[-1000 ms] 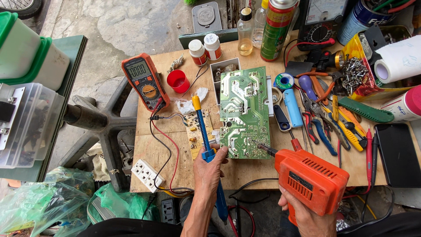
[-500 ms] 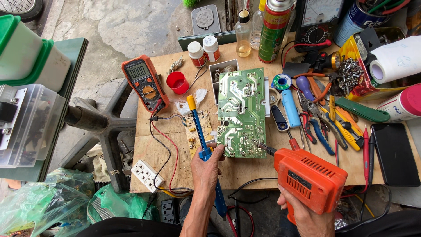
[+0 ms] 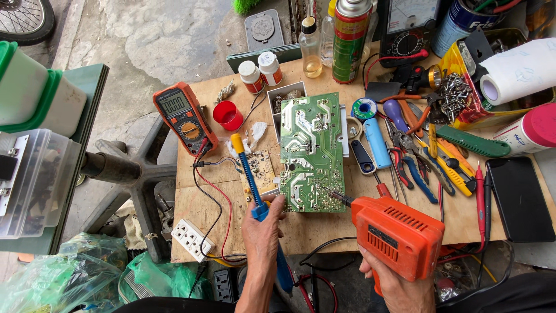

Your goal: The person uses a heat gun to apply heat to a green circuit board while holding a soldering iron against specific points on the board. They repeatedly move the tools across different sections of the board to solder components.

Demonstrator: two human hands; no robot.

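While left-hand fingers [image 3: 277, 204] touch its edge, circuit board [image 3: 313, 152] lies just beyond.

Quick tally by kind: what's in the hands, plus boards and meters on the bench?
Soldering gun, orange, in right hand: 1
Blue desoldering pump, in left hand: 1
Green circuit board: 1
Small tan board: 1
Orange digital multimeter: 1
Analog meter: 1
Total: 6
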